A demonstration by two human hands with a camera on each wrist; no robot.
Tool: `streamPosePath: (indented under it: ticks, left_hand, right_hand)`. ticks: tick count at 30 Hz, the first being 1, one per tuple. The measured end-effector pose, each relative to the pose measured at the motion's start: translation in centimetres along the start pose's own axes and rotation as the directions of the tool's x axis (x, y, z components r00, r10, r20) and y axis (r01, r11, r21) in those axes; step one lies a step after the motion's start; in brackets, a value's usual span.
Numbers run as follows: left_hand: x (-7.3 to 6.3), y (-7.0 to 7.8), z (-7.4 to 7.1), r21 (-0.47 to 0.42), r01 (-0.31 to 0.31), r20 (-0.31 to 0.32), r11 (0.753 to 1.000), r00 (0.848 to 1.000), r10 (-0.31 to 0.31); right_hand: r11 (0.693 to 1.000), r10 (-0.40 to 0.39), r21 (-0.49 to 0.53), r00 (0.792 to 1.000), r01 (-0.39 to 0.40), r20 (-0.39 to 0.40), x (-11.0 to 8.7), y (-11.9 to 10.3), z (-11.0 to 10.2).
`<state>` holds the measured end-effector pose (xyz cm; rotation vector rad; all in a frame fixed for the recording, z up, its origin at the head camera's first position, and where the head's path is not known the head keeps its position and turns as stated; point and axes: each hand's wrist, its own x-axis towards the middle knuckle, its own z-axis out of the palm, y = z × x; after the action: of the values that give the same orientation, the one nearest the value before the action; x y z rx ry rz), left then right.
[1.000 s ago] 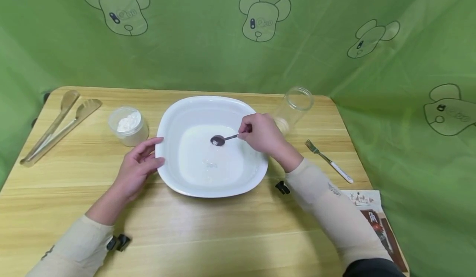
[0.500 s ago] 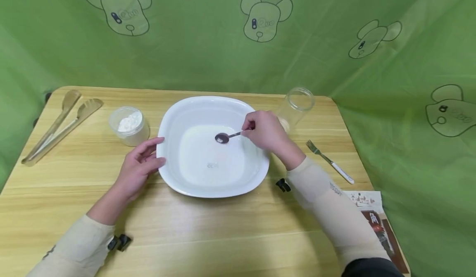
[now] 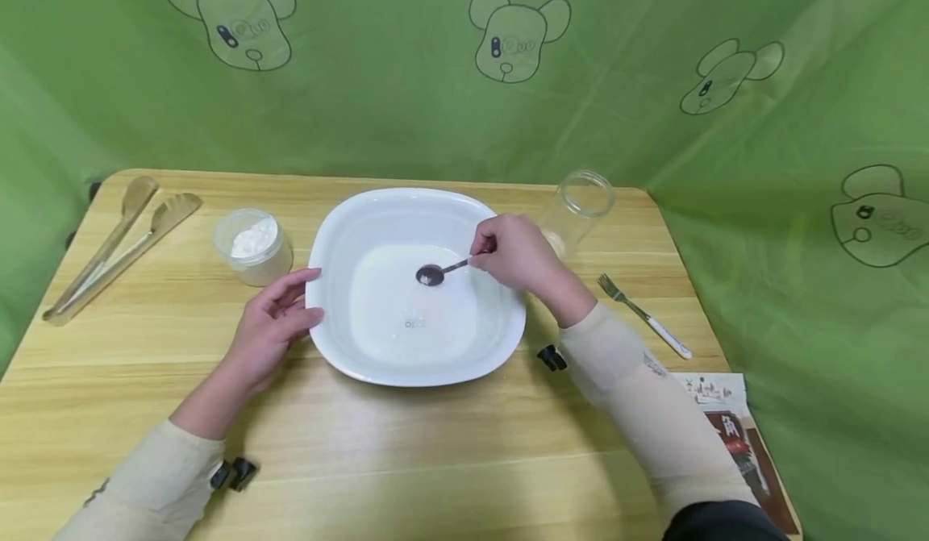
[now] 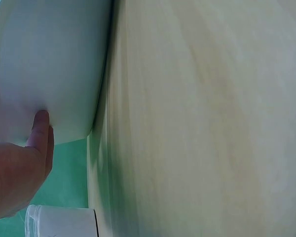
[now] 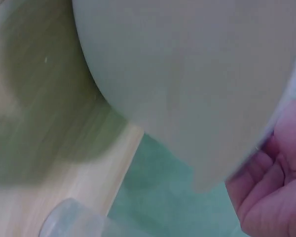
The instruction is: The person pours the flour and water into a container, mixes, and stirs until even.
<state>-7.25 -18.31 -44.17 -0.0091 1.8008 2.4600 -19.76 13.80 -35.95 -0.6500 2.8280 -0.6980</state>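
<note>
A white basin (image 3: 415,364) sits mid-table. My left hand (image 3: 268,323) holds its left side, with the thumb and a finger at the rim; in the left wrist view, fingers (image 4: 41,129) touch the outer wall. My right hand (image 3: 517,255) reaches over the basin's right rim and pinches a small metal spoon (image 3: 431,275) by its handle. The spoon's bowl hangs over the basin floor, a little white matter in it. The spoon is hidden in the right wrist view, where the hand (image 5: 274,182) shows beside the basin wall (image 5: 187,74).
A clear tub of white powder (image 3: 254,247) stands left of the basin, near metal tongs (image 3: 119,251). Behind my right hand is a tall glass jar (image 3: 576,210) with pale contents. A fork (image 3: 644,315) and a printed packet (image 3: 733,436) lie on the right.
The spoon and right hand have shifted slightly right, then a touch down and left. My left hand keeps its place on the basin.
</note>
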Motion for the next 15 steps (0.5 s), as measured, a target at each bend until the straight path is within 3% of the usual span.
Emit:
streamPosePath:
  ticks: [3,8,11,15]
  left_hand:
    - [0.0,-0.1,0.0,-0.003,0.005,-0.003,1.000,1.000,-0.005]
    - [0.0,-0.1,0.0,-0.006,0.006,0.003,1.000,1.000,-0.006]
    - [0.0,-0.1,0.0,-0.004,0.002,-0.001,1.000,1.000,-0.002]
    - [0.1,-0.1,0.0,-0.011,0.000,-0.012,1.000,1.000,0.000]
  right_hand:
    - [0.999,-0.036,0.023,0.999,0.036,0.000,0.4,-0.3,0.9]
    - [0.989,-0.121,0.103,0.984,0.108,0.127,0.5,-0.7,1.4]
    - [0.997,-0.066,0.057,0.991,0.059,0.117,0.4,-0.6,0.8]
    - [1.000,0.014,0.000,1.000,-0.014,0.016,0.8,-0.6,0.4]
